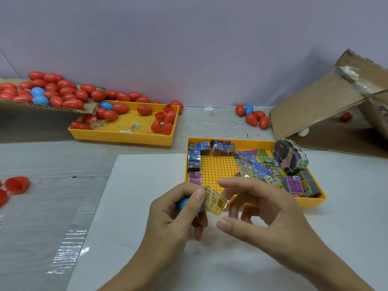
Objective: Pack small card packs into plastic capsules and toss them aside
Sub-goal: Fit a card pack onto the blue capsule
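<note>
My left hand (174, 213) grips a blue capsule half (185, 203), its thumb pinning one end of a small yellow card pack (215, 200) against it. The pack sticks out to the right, half bent. My right hand (258, 208) hovers beside the pack with loosely curved fingers; a fingertip seems to touch the pack's far end, but whether it pinches it is unclear. Both hands are above a white sheet (147, 238).
A yellow tray (218, 171) of card packs and banded bundles lies just behind my hands. Another yellow tray (126, 135) with red and blue capsules sits far left, under a cardboard flap (42, 106) piled with capsules. Open red halves (15, 184) lie left; a cardboard box (327, 106) stands right.
</note>
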A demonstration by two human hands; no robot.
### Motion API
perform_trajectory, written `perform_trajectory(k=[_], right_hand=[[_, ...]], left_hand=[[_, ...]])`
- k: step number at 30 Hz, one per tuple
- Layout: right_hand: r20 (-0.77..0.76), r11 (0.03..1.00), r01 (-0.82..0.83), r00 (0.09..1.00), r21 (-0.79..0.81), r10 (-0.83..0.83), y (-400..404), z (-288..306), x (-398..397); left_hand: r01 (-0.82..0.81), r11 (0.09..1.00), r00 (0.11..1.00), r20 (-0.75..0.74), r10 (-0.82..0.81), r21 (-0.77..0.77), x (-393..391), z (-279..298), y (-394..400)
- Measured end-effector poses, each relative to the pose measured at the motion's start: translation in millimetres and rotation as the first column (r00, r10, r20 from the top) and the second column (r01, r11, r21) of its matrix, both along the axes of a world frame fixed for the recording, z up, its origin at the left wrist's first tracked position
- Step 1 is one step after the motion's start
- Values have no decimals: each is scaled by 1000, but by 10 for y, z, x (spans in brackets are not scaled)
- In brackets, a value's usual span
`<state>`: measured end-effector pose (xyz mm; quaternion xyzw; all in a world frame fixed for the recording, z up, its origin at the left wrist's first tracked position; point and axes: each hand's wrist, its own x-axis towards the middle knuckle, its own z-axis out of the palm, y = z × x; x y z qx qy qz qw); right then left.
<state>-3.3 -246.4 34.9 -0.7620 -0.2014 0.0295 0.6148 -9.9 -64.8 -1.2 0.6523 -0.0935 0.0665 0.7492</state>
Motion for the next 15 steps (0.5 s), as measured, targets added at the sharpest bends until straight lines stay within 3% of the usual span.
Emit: perform_trajectory(k=[3,9,15], right_hand=[[43,999,-40,998,2,40,-3,16,-16],[-211,994,-13,977,106,35,8,-16,30],[-287,975,-14,955,221,78,19,-1,53]], left_hand=[[17,1000,1000,-6,-17,13,7,-12,9],[121,991,991,54,-125,65,-18,0,-16],[111,992,993,28,-113,57,-3,0,13]])
